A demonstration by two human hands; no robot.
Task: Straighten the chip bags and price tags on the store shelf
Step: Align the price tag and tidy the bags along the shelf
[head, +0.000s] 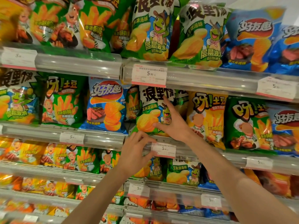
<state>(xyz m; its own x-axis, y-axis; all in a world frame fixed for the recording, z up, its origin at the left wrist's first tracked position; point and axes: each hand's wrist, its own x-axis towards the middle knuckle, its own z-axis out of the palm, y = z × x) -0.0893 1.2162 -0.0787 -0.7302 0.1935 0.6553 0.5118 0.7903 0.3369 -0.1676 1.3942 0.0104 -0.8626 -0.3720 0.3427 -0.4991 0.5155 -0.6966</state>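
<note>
A green and white chip bag (152, 109) with a cartoon turtle stands on the middle shelf. My right hand (174, 125) lies flat against its front, fingers spread, index finger up by the black lettering. Just below, a white price tag (165, 149) reading 5.90 sits in the clear shelf rail (103, 139). My left hand (135, 152) pinches the tag's left end between curled fingers and thumb.
Rows of chip bags fill every shelf: a blue bag (106, 107) to the left, a yellow bag (208, 117) to the right. More price tags sit in the rails, one larger tag (148, 75) on the shelf above. Lower shelves are blurred.
</note>
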